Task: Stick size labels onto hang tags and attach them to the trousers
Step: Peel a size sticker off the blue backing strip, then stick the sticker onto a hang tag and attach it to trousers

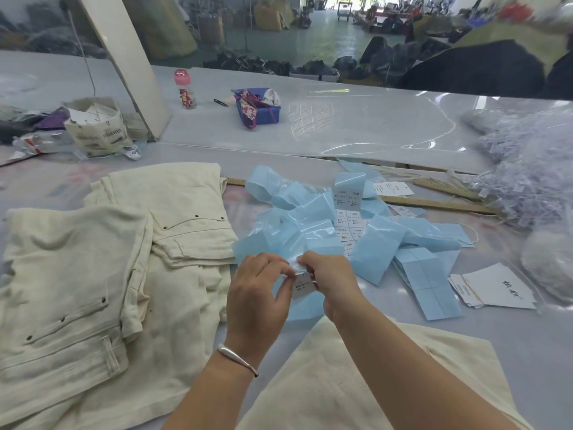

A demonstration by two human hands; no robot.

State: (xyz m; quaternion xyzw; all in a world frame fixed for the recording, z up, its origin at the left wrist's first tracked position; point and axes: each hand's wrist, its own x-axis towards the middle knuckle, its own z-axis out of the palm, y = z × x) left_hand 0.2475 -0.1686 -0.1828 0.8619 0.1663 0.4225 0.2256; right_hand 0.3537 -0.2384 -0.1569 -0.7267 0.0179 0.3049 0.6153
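- Cream trousers (93, 274) near left, stacked and folded; more cream cloth near centre under the forearms.
- Left hand (257, 299) and right hand (328, 283) meet mid-table, fingertips together, both pinching one white size label (302, 285) at its top edge.
- Label hangs down between the hands, long axis roughly near-far; blue backing (305, 308) sits under it, so probably being peeled off.
- Both hands equally close to the label; left thumb on its left corner, right fingers on the right.
- Hang tags (496, 290) lie right of the hands, apart from them; right hand is nearer, so the label likely travels right.
- Blue backing strips (381, 243) heaped just beyond the hands, some with unpeeled labels.
- Rulers (440, 203) beyond the heap.
- Far: blue bin (263, 114), bottle (185, 88).
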